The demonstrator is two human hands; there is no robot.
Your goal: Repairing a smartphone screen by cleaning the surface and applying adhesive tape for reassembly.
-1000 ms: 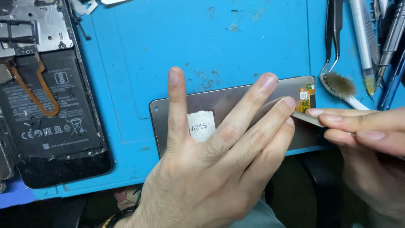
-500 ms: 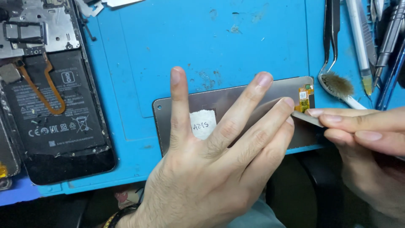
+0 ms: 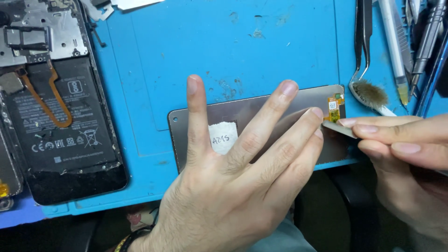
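Observation:
A grey phone screen panel (image 3: 252, 112) lies face down on the blue work mat (image 3: 196, 42), with a white paper label (image 3: 223, 136) on its back. My left hand (image 3: 242, 168) presses flat on it, fingers spread. At the panel's right end sits a small orange flex connector (image 3: 334, 108). My right hand (image 3: 401, 144) pinches a thin flat pry tool (image 3: 339, 129), its tip touching the panel just below that connector.
An opened phone (image 3: 56, 107) with black battery and orange flex cable lies at the left. Tweezers (image 3: 361, 42), a small brush (image 3: 371, 93) and several pen-like tools (image 3: 396, 51) lie at the upper right. The mat's front edge runs just below the panel.
The view has shifted slightly, so the opened phone sits further right in frame. Both hands stay on the panel, with the pry tool still at the connector end.

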